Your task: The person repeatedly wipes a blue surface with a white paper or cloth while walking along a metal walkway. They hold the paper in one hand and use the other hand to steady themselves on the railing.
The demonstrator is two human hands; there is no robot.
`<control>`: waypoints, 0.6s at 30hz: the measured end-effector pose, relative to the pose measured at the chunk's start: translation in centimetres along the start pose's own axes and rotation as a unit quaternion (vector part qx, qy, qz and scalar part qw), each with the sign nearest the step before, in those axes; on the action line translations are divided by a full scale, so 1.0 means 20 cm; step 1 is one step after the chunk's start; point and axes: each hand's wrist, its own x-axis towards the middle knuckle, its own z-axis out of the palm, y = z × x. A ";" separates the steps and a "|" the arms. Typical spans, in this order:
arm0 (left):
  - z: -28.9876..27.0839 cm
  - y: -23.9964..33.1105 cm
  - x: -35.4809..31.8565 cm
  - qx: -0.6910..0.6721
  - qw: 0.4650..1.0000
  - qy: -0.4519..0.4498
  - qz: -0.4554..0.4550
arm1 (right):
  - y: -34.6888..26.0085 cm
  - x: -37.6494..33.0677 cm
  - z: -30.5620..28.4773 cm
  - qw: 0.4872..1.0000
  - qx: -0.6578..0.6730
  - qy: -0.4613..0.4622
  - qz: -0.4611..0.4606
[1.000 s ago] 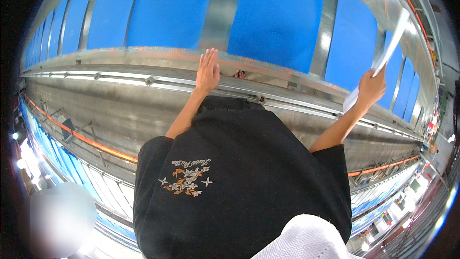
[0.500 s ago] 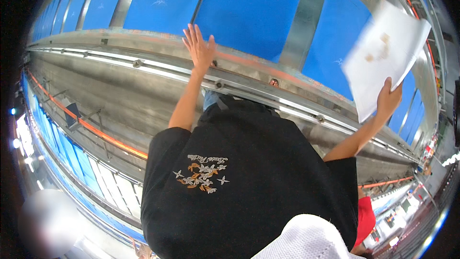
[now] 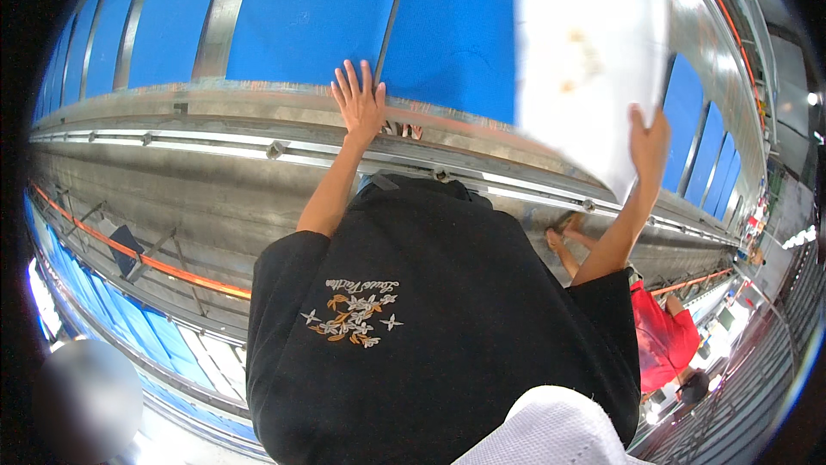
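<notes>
The white sheet (image 3: 592, 78) has swung leftward, now above blue panels (image 3: 314, 13) on the metal worktop (image 3: 222, 30). The right hand (image 3: 651, 148) keeps its grip closed on the sheet's lower edge; the left hand (image 3: 360, 110), spread wide and empty, is at the worktop's near edge, contact unclear. The sheet looks blurred, stained yellow-brown. A person in red (image 3: 664, 336) is behind.

A white sheet (image 3: 589, 99), yellow-brown blots near its middle, is held by its lower right side in my right hand (image 3: 650, 145), its lower edge slanting to a point, partly hiding the flat blue panels (image 3: 314, 18). They lie in a row on the metal counter (image 3: 226, 18), two nearly meeting just ahead of my spread left hand (image 3: 360, 110).
</notes>
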 end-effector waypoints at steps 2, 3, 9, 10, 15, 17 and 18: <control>-0.01 0.01 0.01 0.011 1.000 -0.005 0.008 | -0.12 0.06 -0.08 0.990 -0.058 0.076 0.101; -0.01 0.02 0.01 0.015 1.000 -0.007 0.011 | -0.17 0.08 -0.09 0.978 -0.088 0.114 0.149; -0.02 0.03 0.02 0.033 0.998 -0.046 0.001 | -0.46 -0.04 0.11 0.971 0.062 -0.226 -0.043; -0.03 0.02 0.01 0.074 0.993 -0.093 -0.004 | -0.59 -0.06 0.08 0.936 0.154 -0.314 -0.042; -0.03 0.04 0.02 0.005 1.000 -0.013 0.006 | -0.34 0.04 0.06 0.986 -0.035 -0.142 0.084; -0.03 0.04 0.03 -0.005 1.000 -0.004 0.005 | -0.19 0.16 0.02 0.994 -0.044 -0.008 0.103; -0.03 0.03 0.02 -0.005 1.000 -0.005 0.003 | -0.19 0.20 0.00 0.992 -0.053 0.044 0.105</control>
